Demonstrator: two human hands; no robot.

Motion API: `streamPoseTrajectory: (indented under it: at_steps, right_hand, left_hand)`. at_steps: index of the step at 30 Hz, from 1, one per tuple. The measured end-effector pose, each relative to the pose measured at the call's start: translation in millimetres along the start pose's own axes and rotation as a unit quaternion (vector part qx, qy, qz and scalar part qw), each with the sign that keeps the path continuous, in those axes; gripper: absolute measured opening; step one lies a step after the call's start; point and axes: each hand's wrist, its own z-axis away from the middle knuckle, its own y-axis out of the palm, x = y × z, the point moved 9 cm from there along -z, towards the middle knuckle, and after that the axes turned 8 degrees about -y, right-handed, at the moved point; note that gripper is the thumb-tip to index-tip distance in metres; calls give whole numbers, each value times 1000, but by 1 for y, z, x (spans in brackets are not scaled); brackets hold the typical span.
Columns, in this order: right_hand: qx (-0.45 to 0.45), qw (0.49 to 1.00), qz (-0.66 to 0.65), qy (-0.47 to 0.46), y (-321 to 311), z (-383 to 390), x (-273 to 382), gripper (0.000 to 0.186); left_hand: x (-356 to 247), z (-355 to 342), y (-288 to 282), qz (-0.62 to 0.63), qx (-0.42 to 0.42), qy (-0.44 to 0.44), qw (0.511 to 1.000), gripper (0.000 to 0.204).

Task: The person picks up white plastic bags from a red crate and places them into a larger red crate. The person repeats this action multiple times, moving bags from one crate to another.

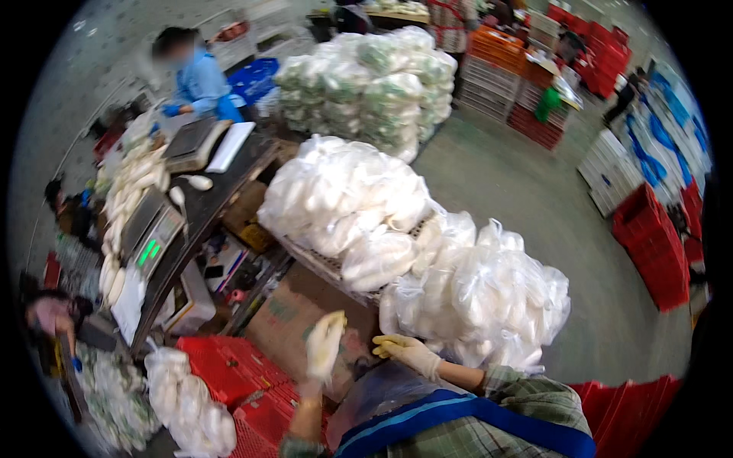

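Note:
Both of my hands wear pale, yellowish gloves. My left hand (326, 345) is raised over a brown cardboard sheet (282, 313), its fingers stretched out and loosely together, with nothing visible in it. In front of my body, my right hand (411, 354) points leftward with fingers extended and slightly bent, also holding nothing I can see. It is nearest to a heap of clear plastic bags of white radishes (481, 298), just beyond it. A second pile of bagged white radishes (343, 191) lies farther off on a crate-like base.
At left, a dark table (217, 191) bears scales (153, 233) and loose radishes (134, 183). A person in blue (202, 84) works behind it. Red crates (233, 366) stand at my lower left, more red crates (649, 248) at right. Another bagged stack (366, 88) rises at the back.

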Motion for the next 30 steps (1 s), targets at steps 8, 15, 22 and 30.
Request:
streamPoseTrajectory:
  at_steps: [8, 15, 22, 30]
  right_hand:
    - [-271, 952, -144, 7, -46, 66, -9, 41]
    - [-360, 915, -182, -2, -24, 78, -27, 40]
    - [-418, 887, -161, -112, -26, 84, 16, 42]
    - [-85, 866, -394, -295, -1, 100, 129, 98]
  left_hand:
    - [-38, -213, 151, -404, 37, 306, 862, 66]
    - [12, -299, 200, -538, 216, 154, 800, 63]
    - [-119, -188, 176, -306, 245, 149, 908, 47]
    - [-231, 25, 199, -26, 416, 36, 908, 28]
